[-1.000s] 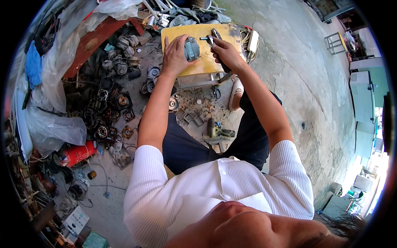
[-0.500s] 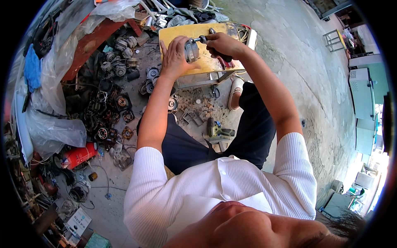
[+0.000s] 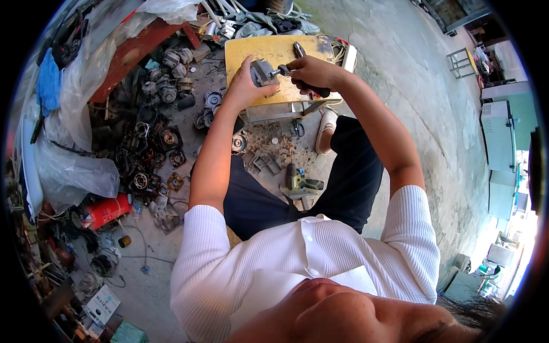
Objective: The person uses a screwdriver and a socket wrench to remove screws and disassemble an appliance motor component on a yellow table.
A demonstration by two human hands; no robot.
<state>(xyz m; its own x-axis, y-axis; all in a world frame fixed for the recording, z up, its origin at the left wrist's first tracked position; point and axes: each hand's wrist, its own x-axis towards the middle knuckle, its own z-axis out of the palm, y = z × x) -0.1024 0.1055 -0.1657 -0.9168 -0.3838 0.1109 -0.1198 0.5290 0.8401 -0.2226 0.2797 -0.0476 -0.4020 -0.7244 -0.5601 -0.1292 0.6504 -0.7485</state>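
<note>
A grey metal motor part (image 3: 263,72) is tilted over the yellow tabletop. My left hand (image 3: 245,84) grips it from the left side, with the thumb along its near edge. My right hand (image 3: 311,73) is closed around a hand tool (image 3: 282,70) with a short metal head and a black handle; the fingers hide much of it, so I cannot tell its exact kind. The tool's metal end meets the right side of the motor part, or lies very close to it. Behind my right hand, a black-and-silver tool (image 3: 298,49) lies on the yellow-topped bench (image 3: 251,48).
Loose motor parts (image 3: 150,143) are heaped on the floor at the left, next to clear plastic sheeting (image 3: 68,177) and a red canister (image 3: 107,211). A green-and-black cordless drill (image 3: 303,178) stands between my legs. Coiled cable (image 3: 337,48) sits at the bench's right end.
The motor part has turned in my left hand, now showing a flatter, blockier side. Both hands and the tool appear slightly lower and further right.
</note>
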